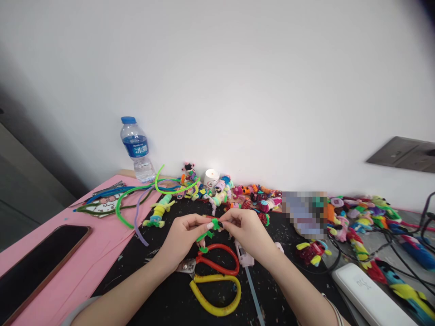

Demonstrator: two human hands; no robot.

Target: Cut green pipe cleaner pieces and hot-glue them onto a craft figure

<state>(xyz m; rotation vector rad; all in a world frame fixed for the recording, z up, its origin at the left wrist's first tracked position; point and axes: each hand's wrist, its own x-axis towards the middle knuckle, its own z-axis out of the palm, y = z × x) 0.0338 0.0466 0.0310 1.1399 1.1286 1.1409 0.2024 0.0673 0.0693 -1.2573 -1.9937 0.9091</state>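
Note:
Both of my hands meet over the black mat (pixel 146 271). Between the pinched fingers of my left hand (pixel 185 235) is a small green pipe-cleaner figure (pixel 215 223), with more green bits hanging below. My right hand (pixel 249 228) pinches the same figure from the other side, where a small dark part shows at the fingertips. Just below them lie scissors (pixel 217 308) with one red and one yellow handle loop; my left wrist partly covers the blades. Under my right hand is a pale glue gun (pixel 244 256) with a bluish glue stick (pixel 254 294) sticking out.
Loose pipe cleaners (pixel 137 231) and a water bottle (pixel 136 149) stand at the left, beside a phone (pixel 44 267) on pink paper (pixel 102 235). Several fuzzy figures (pixel 222 194) line the wall around a white cup (pixel 212 179). A white power bank (pixel 367 290) and black cables lie right.

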